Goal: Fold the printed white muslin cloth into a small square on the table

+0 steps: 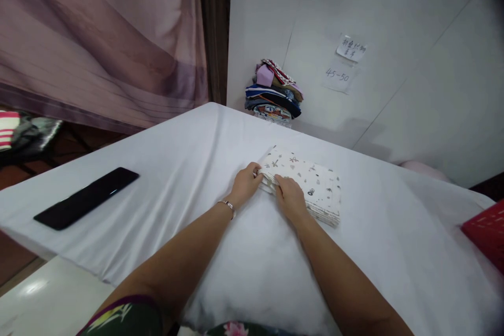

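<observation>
A folded white cloth with small dark prints (311,181) lies on the white-covered table (165,168), a little beyond the middle. My left hand (246,184) pinches the cloth's near left corner, its fingers curled onto the layered edge. A bracelet sits on that wrist. My right hand (290,197) rests on the cloth's near edge, fingers bent and gripping the folded layers. Both forearms reach in from the bottom of the head view.
A black phone (87,197) lies on the table's left side. A stack of folded colourful clothes (274,94) sits at the far edge against the wall. Paper notes (350,48) hang on the wall. A red item (486,232) is at the right edge. Curtain at left.
</observation>
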### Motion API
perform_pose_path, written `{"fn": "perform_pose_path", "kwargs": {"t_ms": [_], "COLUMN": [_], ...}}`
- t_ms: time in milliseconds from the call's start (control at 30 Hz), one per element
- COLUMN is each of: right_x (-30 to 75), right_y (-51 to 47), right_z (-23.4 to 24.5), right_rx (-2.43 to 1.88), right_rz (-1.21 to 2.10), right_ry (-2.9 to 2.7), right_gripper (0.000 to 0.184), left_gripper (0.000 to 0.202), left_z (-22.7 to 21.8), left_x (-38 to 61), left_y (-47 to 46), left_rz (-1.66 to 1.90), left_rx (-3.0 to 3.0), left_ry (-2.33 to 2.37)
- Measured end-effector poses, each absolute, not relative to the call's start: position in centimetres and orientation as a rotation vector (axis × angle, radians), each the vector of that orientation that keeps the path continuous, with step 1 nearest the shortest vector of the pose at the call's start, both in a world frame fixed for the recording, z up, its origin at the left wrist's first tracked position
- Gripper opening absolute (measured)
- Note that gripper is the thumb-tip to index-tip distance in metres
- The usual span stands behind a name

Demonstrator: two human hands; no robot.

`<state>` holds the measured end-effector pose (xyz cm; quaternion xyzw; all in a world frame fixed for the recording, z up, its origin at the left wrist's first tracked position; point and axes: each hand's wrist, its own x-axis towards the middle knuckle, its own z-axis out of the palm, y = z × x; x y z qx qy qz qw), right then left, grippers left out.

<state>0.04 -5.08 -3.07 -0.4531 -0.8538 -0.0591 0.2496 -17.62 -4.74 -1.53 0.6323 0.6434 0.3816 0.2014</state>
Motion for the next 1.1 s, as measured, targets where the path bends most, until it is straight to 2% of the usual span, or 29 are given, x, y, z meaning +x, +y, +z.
{"fn": "perform_pose_path", "kwargs": {"t_ms": [200, 500, 600, 833, 1100], "right_x": [-0.1, -0.2, -0.2, -0.2, -0.1], "right_y": [-5.5, -5.2, -5.2, -5.3, -5.3], "right_z": [-2.7, -3.1, -3.0, -3.1, -3.4], "right_rx": [-1.22, -1.312, -1.314, -1.294, -1.24], "right_rz": [-0.131, -0.13, -0.119, -0.091, -0.059], "right_ry": [-2.402, -2.371, -2.346, -2.294, -2.257], "right_gripper": [0.042, 0.032, 0.031, 0.032, 0.034], "left_gripper": [0.02, 0.021, 0.024, 0.049, 0.044], "left_z": [-1.5, -1.6, -1.7, -2.3, -3.1], "left_x": [-17.7, -17.7, -18.0, -19.0, -19.3], "left_y": [-4.3, -4.3, -4.4, -4.9, -4.3], "left_rz": [1.004, 0.914, 0.945, 0.991, 1.064], "left_rx": [1.667, 1.697, 1.696, 1.73, 1.64], "left_ry": [1.88, 1.922, 1.846, 1.522, 1.429]}}
